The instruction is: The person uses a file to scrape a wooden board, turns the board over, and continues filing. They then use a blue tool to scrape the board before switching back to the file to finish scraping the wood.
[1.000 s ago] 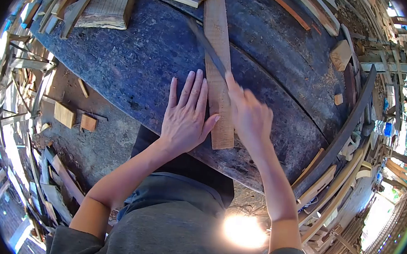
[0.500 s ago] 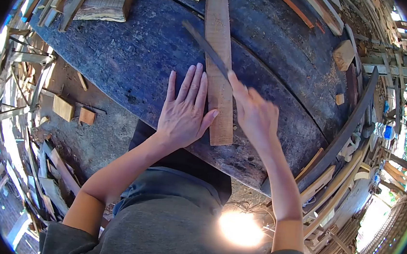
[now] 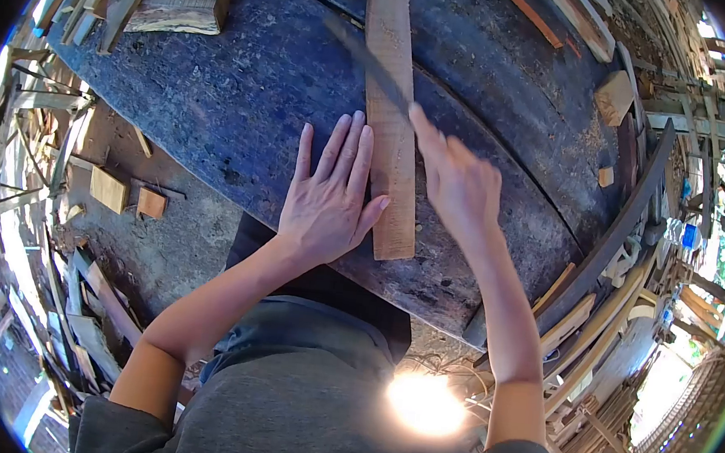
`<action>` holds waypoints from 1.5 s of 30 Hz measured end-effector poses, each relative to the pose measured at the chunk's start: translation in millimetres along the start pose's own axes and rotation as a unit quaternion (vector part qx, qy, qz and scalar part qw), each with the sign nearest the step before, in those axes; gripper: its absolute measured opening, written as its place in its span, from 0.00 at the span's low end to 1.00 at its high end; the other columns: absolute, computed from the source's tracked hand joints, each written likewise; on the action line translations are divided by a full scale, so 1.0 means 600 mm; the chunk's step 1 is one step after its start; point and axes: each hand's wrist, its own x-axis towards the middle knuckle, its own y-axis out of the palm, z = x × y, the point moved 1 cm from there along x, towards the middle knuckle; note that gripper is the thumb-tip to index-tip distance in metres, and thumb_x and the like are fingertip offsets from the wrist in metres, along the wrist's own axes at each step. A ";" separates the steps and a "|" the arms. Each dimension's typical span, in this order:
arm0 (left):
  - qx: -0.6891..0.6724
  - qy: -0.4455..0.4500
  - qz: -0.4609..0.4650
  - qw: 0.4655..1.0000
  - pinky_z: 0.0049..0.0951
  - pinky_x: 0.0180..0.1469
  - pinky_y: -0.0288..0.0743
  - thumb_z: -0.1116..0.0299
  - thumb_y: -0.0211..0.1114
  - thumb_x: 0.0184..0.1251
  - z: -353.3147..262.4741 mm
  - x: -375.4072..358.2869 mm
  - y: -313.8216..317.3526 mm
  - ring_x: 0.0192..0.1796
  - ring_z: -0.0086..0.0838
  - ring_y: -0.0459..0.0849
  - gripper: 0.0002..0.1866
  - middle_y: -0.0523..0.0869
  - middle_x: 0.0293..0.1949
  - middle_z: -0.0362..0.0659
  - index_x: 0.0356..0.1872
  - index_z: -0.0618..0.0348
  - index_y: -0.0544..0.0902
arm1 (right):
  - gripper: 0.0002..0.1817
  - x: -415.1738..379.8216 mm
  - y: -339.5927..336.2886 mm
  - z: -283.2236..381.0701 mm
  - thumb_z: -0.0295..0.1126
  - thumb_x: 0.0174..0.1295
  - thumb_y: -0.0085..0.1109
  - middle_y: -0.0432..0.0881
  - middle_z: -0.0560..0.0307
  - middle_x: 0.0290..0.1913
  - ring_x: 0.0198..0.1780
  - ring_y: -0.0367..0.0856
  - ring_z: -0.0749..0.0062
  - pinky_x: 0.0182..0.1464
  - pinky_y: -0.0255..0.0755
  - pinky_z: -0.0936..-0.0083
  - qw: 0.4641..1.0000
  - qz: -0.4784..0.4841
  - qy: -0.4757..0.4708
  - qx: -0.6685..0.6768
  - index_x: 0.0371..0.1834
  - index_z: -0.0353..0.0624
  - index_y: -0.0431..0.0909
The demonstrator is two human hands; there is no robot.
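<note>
I'm wearing a grey shirt (image 3: 295, 402) and seeing a light-brown board (image 3: 394, 147), a dark-grey tool (image 3: 370, 62), a mottled blue-black bench (image 3: 217, 110) and, far side, an orange-red strip (image 3: 529, 13).

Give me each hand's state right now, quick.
Left hand: open, fingers extended, thumb at the edge of the wooden strip.
Right hand: closed, holding a long dark tool.

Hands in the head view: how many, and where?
2: the left hand lies flat beside the wooden board, thumb overlapping its edge; the right hand grips the dark tool crossing the board. Neither is hidden.
</note>
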 end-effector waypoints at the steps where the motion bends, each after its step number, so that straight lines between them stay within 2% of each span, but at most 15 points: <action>1: 0.004 0.001 -0.003 1.000 0.59 0.82 0.32 0.43 0.50 0.78 -0.001 0.001 0.000 0.85 0.45 0.49 0.44 0.56 0.81 0.58 0.79 0.73 0.54 | 0.28 0.030 0.008 -0.006 0.34 0.69 0.58 0.82 0.55 0.26 0.25 0.87 0.59 0.28 0.82 0.61 0.999 -0.036 0.003 -0.016 0.73 0.64 0.73; 5: -0.014 0.003 -0.005 1.000 0.58 0.82 0.32 0.46 0.50 0.78 0.002 -0.003 -0.001 0.84 0.47 0.49 0.43 0.55 0.81 0.59 0.79 0.73 0.52 | 0.28 0.077 0.017 -0.019 0.35 0.70 0.57 0.84 0.54 0.28 0.26 0.87 0.57 0.31 0.83 0.58 0.997 -0.069 -0.023 0.030 0.74 0.67 0.71; 8: -0.024 0.005 -0.008 1.000 0.58 0.82 0.32 0.46 0.50 0.78 0.001 0.001 0.000 0.84 0.47 0.49 0.44 0.55 0.81 0.59 0.79 0.73 0.51 | 0.31 0.003 -0.006 -0.012 0.34 0.69 0.59 0.84 0.55 0.28 0.25 0.87 0.58 0.29 0.82 0.61 1.000 0.024 -0.013 0.005 0.76 0.68 0.69; 12: -0.025 0.001 0.002 1.000 0.58 0.82 0.32 0.46 0.50 0.79 0.000 -0.001 -0.003 0.84 0.47 0.49 0.44 0.55 0.81 0.59 0.79 0.73 0.51 | 0.28 -0.064 -0.020 -0.008 0.36 0.68 0.60 0.85 0.56 0.28 0.24 0.87 0.60 0.28 0.82 0.61 0.999 0.007 -0.002 0.044 0.73 0.69 0.73; 15: -0.020 0.002 0.001 1.000 0.59 0.82 0.33 0.46 0.50 0.79 0.001 -0.001 0.001 0.84 0.46 0.49 0.43 0.55 0.81 0.58 0.80 0.73 0.51 | 0.26 0.024 -0.003 -0.016 0.37 0.69 0.60 0.85 0.56 0.27 0.24 0.87 0.60 0.28 0.81 0.61 1.000 -0.014 -0.003 -0.024 0.71 0.68 0.76; 17: -0.020 0.002 0.000 1.000 0.59 0.82 0.33 0.46 0.50 0.79 -0.001 -0.001 0.002 0.84 0.46 0.49 0.43 0.54 0.81 0.58 0.80 0.72 0.50 | 0.26 0.102 0.016 -0.035 0.38 0.69 0.60 0.85 0.56 0.28 0.24 0.87 0.59 0.28 0.81 0.61 0.999 -0.038 -0.027 0.002 0.71 0.67 0.76; 19: -0.018 0.003 -0.003 1.000 0.59 0.82 0.33 0.46 0.50 0.79 0.003 -0.002 -0.001 0.84 0.46 0.49 0.43 0.54 0.81 0.58 0.80 0.72 0.50 | 0.26 0.121 0.022 -0.031 0.38 0.68 0.60 0.85 0.57 0.28 0.24 0.86 0.59 0.27 0.81 0.61 0.996 -0.065 -0.052 0.028 0.71 0.67 0.75; 22: -0.022 0.004 -0.005 1.000 0.59 0.82 0.33 0.46 0.51 0.78 0.000 0.001 0.001 0.84 0.46 0.49 0.44 0.54 0.81 0.58 0.80 0.72 0.50 | 0.28 0.079 0.010 -0.025 0.36 0.67 0.61 0.85 0.57 0.26 0.23 0.86 0.59 0.27 0.81 0.61 0.995 -0.081 -0.058 0.030 0.72 0.67 0.74; 24: -0.027 -0.001 0.001 1.000 0.59 0.82 0.33 0.46 0.51 0.78 0.000 0.000 0.002 0.84 0.46 0.49 0.44 0.54 0.81 0.58 0.80 0.72 0.50 | 0.29 0.004 -0.014 -0.010 0.34 0.66 0.62 0.83 0.57 0.24 0.23 0.86 0.61 0.27 0.81 0.61 0.999 0.013 -0.031 -0.012 0.73 0.67 0.74; 27: -0.035 -0.002 0.001 0.999 0.59 0.82 0.33 0.46 0.51 0.78 0.001 0.000 0.001 0.84 0.46 0.49 0.44 0.54 0.81 0.58 0.80 0.72 0.50 | 0.30 -0.046 -0.028 -0.001 0.31 0.66 0.62 0.82 0.58 0.22 0.23 0.86 0.63 0.26 0.81 0.61 1.000 0.007 -0.014 0.011 0.73 0.68 0.74; 34: -0.033 0.005 -0.024 0.999 0.58 0.82 0.35 0.46 0.52 0.77 0.002 -0.001 0.001 0.84 0.45 0.51 0.44 0.56 0.81 0.58 0.80 0.71 0.52 | 0.28 0.084 0.012 -0.020 0.34 0.69 0.57 0.86 0.50 0.27 0.27 0.87 0.53 0.31 0.82 0.59 0.997 -0.048 0.001 0.060 0.73 0.66 0.73; 37: -0.030 0.007 -0.034 0.999 0.58 0.82 0.35 0.46 0.53 0.77 0.003 -0.002 0.005 0.84 0.45 0.51 0.44 0.57 0.80 0.58 0.80 0.71 0.53 | 0.29 0.027 -0.003 -0.019 0.33 0.69 0.57 0.86 0.51 0.26 0.27 0.87 0.54 0.31 0.82 0.59 0.995 -0.025 -0.008 0.101 0.74 0.67 0.72; 38: -0.036 0.009 -0.035 0.999 0.58 0.82 0.35 0.46 0.53 0.77 0.002 -0.002 0.005 0.84 0.45 0.51 0.44 0.57 0.80 0.58 0.80 0.71 0.53 | 0.29 -0.008 -0.016 -0.012 0.34 0.69 0.57 0.86 0.51 0.26 0.27 0.88 0.54 0.32 0.83 0.58 0.996 0.020 -0.002 0.086 0.74 0.67 0.71; 41: -0.032 0.005 -0.032 0.999 0.58 0.82 0.35 0.46 0.52 0.78 0.001 -0.002 0.003 0.84 0.45 0.51 0.43 0.57 0.80 0.58 0.80 0.71 0.53 | 0.29 -0.100 -0.026 0.005 0.34 0.69 0.57 0.86 0.51 0.27 0.28 0.88 0.55 0.32 0.83 0.57 0.996 0.038 0.030 0.077 0.74 0.68 0.71; 45: -0.017 0.008 -0.028 0.999 0.58 0.82 0.35 0.46 0.51 0.78 0.001 -0.003 0.004 0.84 0.46 0.51 0.43 0.57 0.80 0.58 0.80 0.71 0.53 | 0.28 -0.059 -0.014 0.004 0.35 0.70 0.57 0.86 0.50 0.27 0.27 0.88 0.54 0.31 0.83 0.57 0.998 0.042 0.040 0.036 0.75 0.67 0.71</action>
